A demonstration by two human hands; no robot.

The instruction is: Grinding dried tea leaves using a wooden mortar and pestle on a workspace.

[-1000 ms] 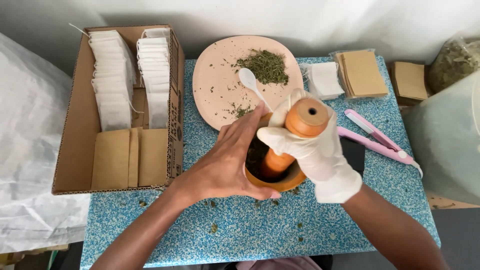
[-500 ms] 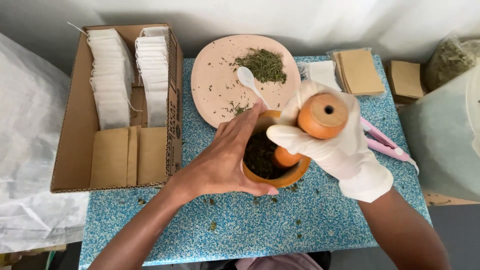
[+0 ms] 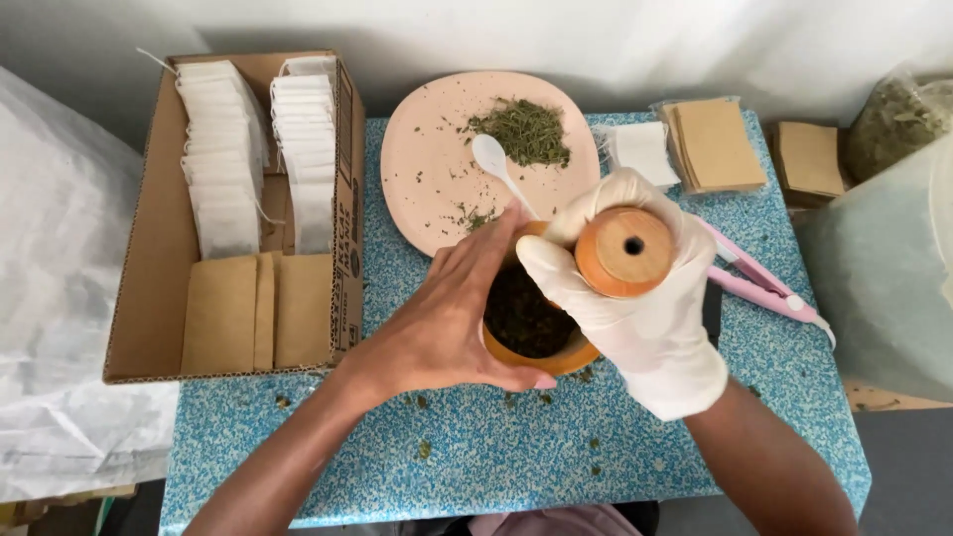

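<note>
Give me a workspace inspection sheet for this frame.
Surface: blue speckled table, herb crumbs scattered.
Job's things: wooden mortar with dark herbs; pestle in it.
Clutter: pink plate with herbs and white spoon; cardboard box of sachets; brown envelopes; pink sealer.
Grippers: left hand bare, cupping mortar; right hand gloved, gripping pestle.
Cables: nothing seen.
Surroundings: white wall, plastic bags at both sides.

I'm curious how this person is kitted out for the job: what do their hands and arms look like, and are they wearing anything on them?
The right hand wears a thin, white, slightly wrinkled disposable glove that ends loosely just past the wrist. The left hand is bare, with no glove. Both forearms are uncovered: no sleeves reach into view, and no watch, ring or bracelet shows.
</note>
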